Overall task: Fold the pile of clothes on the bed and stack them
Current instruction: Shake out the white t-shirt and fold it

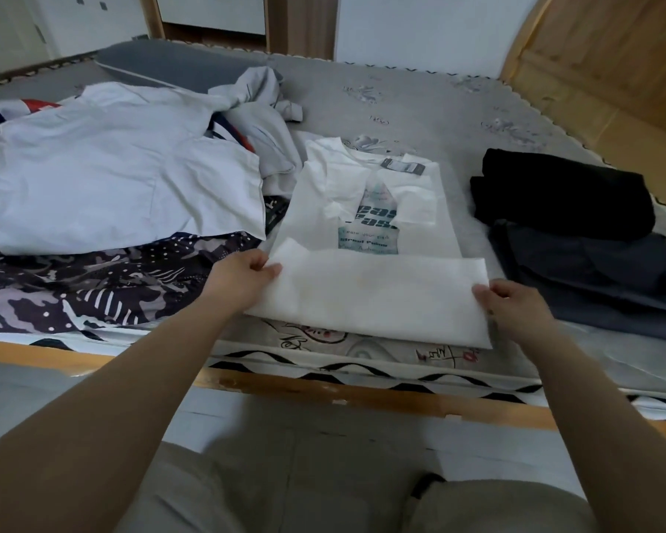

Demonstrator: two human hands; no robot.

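A white T-shirt [366, 290] with a teal print lies flat on the bed in front of me, its sleeves folded in and its bottom hem turned up over the print. My left hand [243, 280] pinches the left corner of that turned-up hem. My right hand [512, 305] pinches the right corner. To the left sprawls the unfolded pile: a pale grey shirt [112, 163] on top, a dark patterned garment [93, 286] below it and a grey crumpled one [262, 109] behind. On the right sits a stack of folded clothes, a black one [562, 194] over a dark grey one [593, 278].
The grey mattress cover [420, 105] stretches bare behind the T-shirt. A wooden bed frame [323, 390] runs along the near edge, with a wooden headboard [593, 51] at the back right. White cabinets stand beyond the bed. My knees show at the bottom.
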